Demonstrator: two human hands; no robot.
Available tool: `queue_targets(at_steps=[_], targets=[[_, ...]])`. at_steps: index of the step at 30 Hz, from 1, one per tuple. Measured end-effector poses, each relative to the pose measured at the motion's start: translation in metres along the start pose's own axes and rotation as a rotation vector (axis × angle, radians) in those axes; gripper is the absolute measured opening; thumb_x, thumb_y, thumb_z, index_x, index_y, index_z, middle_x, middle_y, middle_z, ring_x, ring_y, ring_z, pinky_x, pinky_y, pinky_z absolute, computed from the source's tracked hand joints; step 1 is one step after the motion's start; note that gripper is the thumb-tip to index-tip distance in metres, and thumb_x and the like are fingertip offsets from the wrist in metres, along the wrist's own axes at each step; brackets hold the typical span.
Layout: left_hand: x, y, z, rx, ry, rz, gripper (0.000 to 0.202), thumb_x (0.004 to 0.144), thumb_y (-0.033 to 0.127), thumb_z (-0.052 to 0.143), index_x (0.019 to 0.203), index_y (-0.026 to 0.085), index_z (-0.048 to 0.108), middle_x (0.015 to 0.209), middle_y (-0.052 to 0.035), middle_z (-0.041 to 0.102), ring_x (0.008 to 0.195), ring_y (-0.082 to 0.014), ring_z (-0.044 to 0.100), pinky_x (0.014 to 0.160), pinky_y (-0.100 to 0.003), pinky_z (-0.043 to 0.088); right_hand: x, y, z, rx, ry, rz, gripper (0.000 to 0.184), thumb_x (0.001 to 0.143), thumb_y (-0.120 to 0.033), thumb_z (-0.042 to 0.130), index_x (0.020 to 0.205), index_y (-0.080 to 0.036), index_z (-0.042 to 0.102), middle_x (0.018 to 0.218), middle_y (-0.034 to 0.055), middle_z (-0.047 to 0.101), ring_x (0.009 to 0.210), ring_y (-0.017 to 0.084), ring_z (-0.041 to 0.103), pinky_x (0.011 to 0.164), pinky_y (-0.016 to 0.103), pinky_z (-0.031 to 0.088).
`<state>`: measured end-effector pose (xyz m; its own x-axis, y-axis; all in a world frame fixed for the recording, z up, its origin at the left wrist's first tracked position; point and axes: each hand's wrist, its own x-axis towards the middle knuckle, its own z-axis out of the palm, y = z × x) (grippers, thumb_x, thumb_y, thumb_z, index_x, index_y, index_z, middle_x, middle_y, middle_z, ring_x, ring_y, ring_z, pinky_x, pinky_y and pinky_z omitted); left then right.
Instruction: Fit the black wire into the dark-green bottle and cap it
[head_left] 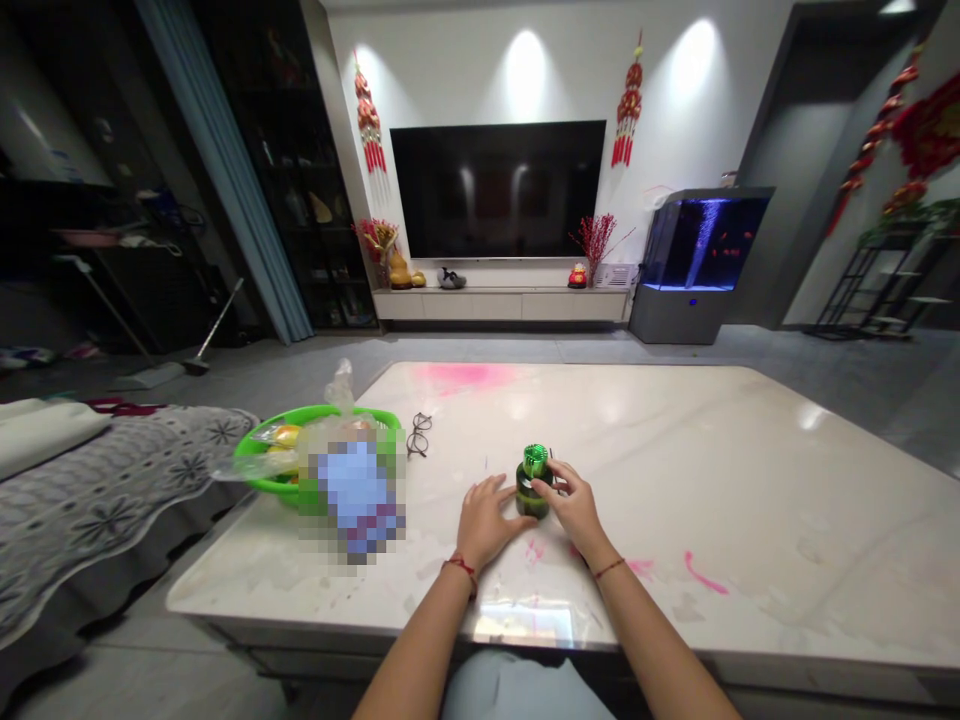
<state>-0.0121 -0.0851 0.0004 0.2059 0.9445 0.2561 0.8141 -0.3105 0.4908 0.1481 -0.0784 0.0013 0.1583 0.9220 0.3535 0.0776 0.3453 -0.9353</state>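
Okay, you've got a squat dark-green cylinder with a shiny green top [534, 482] between both hands.

It stands upright on the white marble tabletop [675, 500], your right hand [576, 507] curled over its top, your left hand [484, 522] open with fingertips at its side. Farther left: thin black wire glasses [418, 435], then a bright green plastic basket [322, 413].

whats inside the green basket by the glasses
The green plastic basket holds clear plastic bags and something yellow, perhaps fruit. Its right side is covered by a pixelated blur, so whatever lies there cannot be seen.
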Motion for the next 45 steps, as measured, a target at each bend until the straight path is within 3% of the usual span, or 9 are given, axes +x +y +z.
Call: queue_targets(at_steps=[20, 26, 32, 39, 45], targets=[[0.000, 0.002, -0.002, 0.038, 0.006, -0.022, 0.054, 0.062, 0.056, 0.067, 0.109, 0.031, 0.062, 0.130, -0.0043, 0.052, 0.122, -0.0258, 0.043, 0.106, -0.043, 0.024, 0.003, 0.005, -0.003, 0.171, -0.020, 0.066, 0.038, 0.065, -0.039, 0.070, 0.096, -0.016, 0.067, 0.103, 0.0108, 0.067, 0.094, 0.024, 0.061, 0.080, 0.038, 0.050], [-0.001, 0.005, -0.005, 0.023, 0.000, -0.028, 0.053, 0.062, 0.057, 0.065, 0.109, 0.031, 0.063, 0.128, -0.0044, 0.053, 0.122, -0.0259, 0.043, 0.106, -0.044, 0.025, -0.001, 0.001, 0.001, 0.034, -0.015, -0.026, 0.041, 0.064, -0.037, 0.071, 0.099, -0.017, 0.064, 0.109, 0.0101, 0.060, 0.099, 0.024, 0.058, 0.079, 0.035, 0.050], [0.000, 0.005, -0.006, 0.041, -0.005, -0.024, 0.051, 0.064, 0.056, 0.065, 0.108, 0.031, 0.064, 0.127, -0.0040, 0.054, 0.121, -0.0265, 0.044, 0.105, -0.044, 0.026, 0.000, -0.002, 0.008, -0.103, 0.026, -0.103, 0.039, 0.065, -0.038, 0.069, 0.098, -0.018, 0.062, 0.101, 0.0074, 0.060, 0.094, 0.021, 0.057, 0.078, 0.034, 0.048], [0.001, 0.005, -0.005, 0.055, -0.008, -0.010, 0.051, 0.064, 0.057, 0.064, 0.108, 0.031, 0.063, 0.126, -0.0044, 0.055, 0.120, -0.0266, 0.045, 0.105, -0.044, 0.027, 0.002, -0.006, 0.010, -0.131, 0.028, -0.086, 0.033, 0.067, -0.038, 0.067, 0.092, -0.018, 0.062, 0.098, 0.0067, 0.059, 0.094, 0.021, 0.057, 0.077, 0.032, 0.047], [0.001, 0.005, -0.003, 0.057, -0.004, -0.011, 0.053, 0.063, 0.058, 0.064, 0.108, 0.031, 0.063, 0.127, -0.0052, 0.054, 0.120, -0.0260, 0.044, 0.105, -0.044, 0.026, 0.000, -0.008, 0.008, -0.071, 0.034, -0.016, 0.041, 0.067, -0.035, 0.067, 0.103, -0.018, 0.059, 0.103, 0.0087, 0.061, 0.095, 0.022, 0.057, 0.078, 0.033, 0.047]])
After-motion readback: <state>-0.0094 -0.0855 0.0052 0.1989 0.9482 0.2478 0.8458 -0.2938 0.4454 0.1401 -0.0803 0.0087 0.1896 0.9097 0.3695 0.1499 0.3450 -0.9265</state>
